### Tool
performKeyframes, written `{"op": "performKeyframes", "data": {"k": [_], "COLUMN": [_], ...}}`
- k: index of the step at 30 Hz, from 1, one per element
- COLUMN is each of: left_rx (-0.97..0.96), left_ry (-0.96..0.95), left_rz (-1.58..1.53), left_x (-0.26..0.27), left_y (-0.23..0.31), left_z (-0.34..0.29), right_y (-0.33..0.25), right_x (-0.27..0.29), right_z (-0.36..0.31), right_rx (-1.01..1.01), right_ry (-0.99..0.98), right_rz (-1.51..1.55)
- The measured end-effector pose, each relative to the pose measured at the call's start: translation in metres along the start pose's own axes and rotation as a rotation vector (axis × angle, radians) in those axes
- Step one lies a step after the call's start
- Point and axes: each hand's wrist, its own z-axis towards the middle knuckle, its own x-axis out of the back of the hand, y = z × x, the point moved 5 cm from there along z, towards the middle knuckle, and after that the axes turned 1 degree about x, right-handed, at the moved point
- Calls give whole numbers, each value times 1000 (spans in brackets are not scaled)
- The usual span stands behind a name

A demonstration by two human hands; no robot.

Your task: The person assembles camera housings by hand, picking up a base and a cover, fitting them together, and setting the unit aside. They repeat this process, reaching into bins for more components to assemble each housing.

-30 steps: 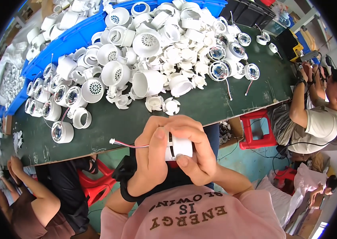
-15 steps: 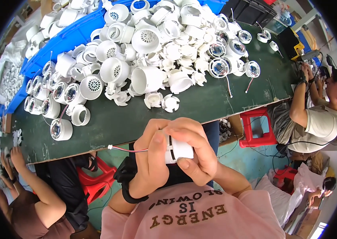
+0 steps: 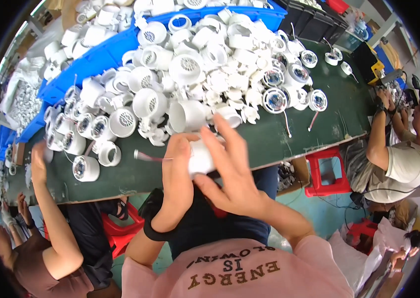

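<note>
Over the table's near edge, my left hand (image 3: 176, 171) is closed around a small white cylindrical housing (image 3: 201, 160). A thin red-and-white wire (image 3: 151, 157) with a small white connector sticks out to the left, past my left fingers. My right hand (image 3: 232, 174) is at the right side of the housing, with its fingers stretched and spread. Its thumb and index finger lie against or very close to the housing; blur hides the exact contact. Just beyond my hands rests a larger white cup (image 3: 187, 115).
White cups and slotted caps (image 3: 215, 82) are heaped on the green table (image 3: 135, 171). Housings with circuit boards (image 3: 85, 168) stand at left, more at right. Blue bins (image 3: 90, 55) line the back. Co-workers sit on both sides; a red stool (image 3: 327, 171) stands at right.
My hands and the housing have moved up, toward the table. My right fingers have gone from curled around the housing to spread. The left co-worker's hand has risen over the table.
</note>
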Motion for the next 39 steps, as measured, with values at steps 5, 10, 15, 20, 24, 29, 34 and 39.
{"op": "performKeyframes", "data": {"k": [5, 10, 15, 20, 24, 29, 34, 39], "left_rx": [-264, -159, -874, -594, -119, 374, 170, 272], "left_ry": [-412, -525, 1, -136, -129, -163, -90, -248], "left_rz": [372, 198, 1340, 1371, 207, -754, -518, -386], "left_x": [-28, -56, -31, -7, 4, -32, -12, 13], "left_y": [41, 53, 74, 79, 79, 31, 15, 5], "left_z": [-8, 40, 123, 151, 106, 14, -27, -31], "right_y": [7, 49, 79, 87, 70, 12, -4, -23], "right_x": [22, 39, 59, 59, 65, 53, 29, 13], "right_z": [-3, 4, -4, -10, -9, 10, 6, -10], "right_rx": [-101, -156, -458, -564, -359, 251, 94, 6], "right_ry": [93, 425, 467, 440, 493, 422, 150, -179], "right_rz": [170, 410, 1273, 1288, 1060, 205, 46, 236]}}
